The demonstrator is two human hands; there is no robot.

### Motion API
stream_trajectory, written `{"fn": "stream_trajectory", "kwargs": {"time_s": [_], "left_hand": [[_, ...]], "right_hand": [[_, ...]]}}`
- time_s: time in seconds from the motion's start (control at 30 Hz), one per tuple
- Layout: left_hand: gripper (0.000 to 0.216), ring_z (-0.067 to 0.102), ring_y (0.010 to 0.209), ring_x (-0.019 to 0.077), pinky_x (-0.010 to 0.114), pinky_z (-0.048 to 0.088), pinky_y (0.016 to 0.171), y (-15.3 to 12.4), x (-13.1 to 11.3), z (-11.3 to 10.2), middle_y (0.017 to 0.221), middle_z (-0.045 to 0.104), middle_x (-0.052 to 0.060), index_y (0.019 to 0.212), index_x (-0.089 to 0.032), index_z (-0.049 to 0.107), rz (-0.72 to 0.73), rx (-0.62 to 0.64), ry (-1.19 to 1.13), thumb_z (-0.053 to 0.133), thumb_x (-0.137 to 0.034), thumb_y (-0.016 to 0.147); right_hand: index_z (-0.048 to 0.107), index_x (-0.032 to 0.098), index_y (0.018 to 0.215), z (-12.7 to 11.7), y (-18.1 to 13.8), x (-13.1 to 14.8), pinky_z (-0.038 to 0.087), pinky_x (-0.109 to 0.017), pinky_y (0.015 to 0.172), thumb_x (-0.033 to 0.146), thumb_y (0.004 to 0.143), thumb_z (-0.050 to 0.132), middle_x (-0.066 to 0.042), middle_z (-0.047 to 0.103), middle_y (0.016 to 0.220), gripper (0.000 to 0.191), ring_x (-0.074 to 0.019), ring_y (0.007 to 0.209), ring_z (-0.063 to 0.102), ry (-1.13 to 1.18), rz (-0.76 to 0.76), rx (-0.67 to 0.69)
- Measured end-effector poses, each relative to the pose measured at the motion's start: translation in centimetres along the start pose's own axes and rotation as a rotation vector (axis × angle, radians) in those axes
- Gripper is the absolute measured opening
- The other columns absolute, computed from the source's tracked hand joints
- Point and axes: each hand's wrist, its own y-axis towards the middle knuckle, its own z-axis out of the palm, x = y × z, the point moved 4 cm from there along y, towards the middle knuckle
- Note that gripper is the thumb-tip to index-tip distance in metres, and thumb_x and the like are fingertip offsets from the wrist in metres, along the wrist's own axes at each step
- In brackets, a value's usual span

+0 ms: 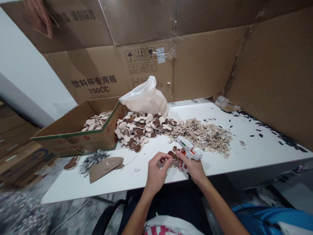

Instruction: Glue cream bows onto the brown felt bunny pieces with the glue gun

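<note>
Near the table's front edge, my left hand [157, 169] pinches one side of a small brown felt piece [172, 155] with rounded lobes. A cream loop of cord lies on top of the piece. My right hand [194, 168] is closed around a white hot glue gun [189, 148], its thumb close to the same felt piece. Just beyond my hands is a heap of brown and cream felt pieces [139, 129]. A pile of short cream cord loops [202, 132] spreads to its right.
An open cardboard box [78, 140] holds more felt pieces, and a white plastic bag [146, 98] stands behind the heap. Dark scraps [95, 160] and a cardboard piece [106, 168] lie left. Black strips [260, 127] scatter right. Another person's hand [40, 18] shows top left.
</note>
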Motion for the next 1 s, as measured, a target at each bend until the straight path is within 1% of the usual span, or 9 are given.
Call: {"fn": "stream_trajectory", "kwargs": {"time_s": [0.23, 0.47, 0.67, 1.0], "left_hand": [[0.011, 0.055, 0.079, 0.0178, 0.029, 0.043, 0.077, 0.03, -0.31, 0.12, 0.086, 0.068, 0.003, 0.089, -0.020, 0.075, 0.042, 0.035, 0.017, 0.070, -0.030, 0.092], [0.011, 0.056, 0.080, 0.0176, 0.029, 0.043, 0.076, -0.04, -0.19, 0.04, 0.086, 0.067, 0.003, 0.090, -0.020, 0.074, 0.031, 0.018, 0.019, 0.069, -0.030, 0.092], [0.011, 0.055, 0.079, 0.0170, 0.028, 0.043, 0.075, -0.01, -0.16, 0.06, 0.085, 0.066, 0.002, 0.091, -0.020, 0.073, 0.043, 0.014, 0.022, 0.069, -0.030, 0.092], [0.011, 0.056, 0.078, 0.0170, 0.028, 0.044, 0.074, -0.05, -0.15, 0.05, 0.085, 0.065, 0.003, 0.091, -0.020, 0.073, 0.040, -0.003, 0.033, 0.069, -0.031, 0.092]], "right_hand": [[0.063, 0.021, 0.086, 0.01, -0.18, 0.14, 0.044, -0.026, 0.045, 0.052, 0.079, 0.082, 0.004, 0.061, 0.050, 0.037, -0.0140, 0.041, 0.053, -0.016, -0.018, 0.033], [0.061, 0.021, 0.090, -0.02, -0.23, -0.02, 0.043, -0.025, 0.046, 0.052, 0.081, 0.081, 0.004, 0.062, 0.051, 0.037, -0.0133, 0.042, 0.053, -0.028, 0.005, 0.052], [0.062, 0.021, 0.092, 0.00, -0.29, 0.18, 0.044, -0.024, 0.046, 0.051, 0.080, 0.081, 0.005, 0.061, 0.050, 0.038, -0.0128, 0.041, 0.054, -0.040, 0.012, 0.046], [0.063, 0.021, 0.090, 0.01, -0.24, 0.39, 0.042, -0.027, 0.048, 0.050, 0.085, 0.077, 0.007, 0.057, 0.047, 0.033, -0.0134, 0.041, 0.051, -0.099, -0.042, 0.077]]}}
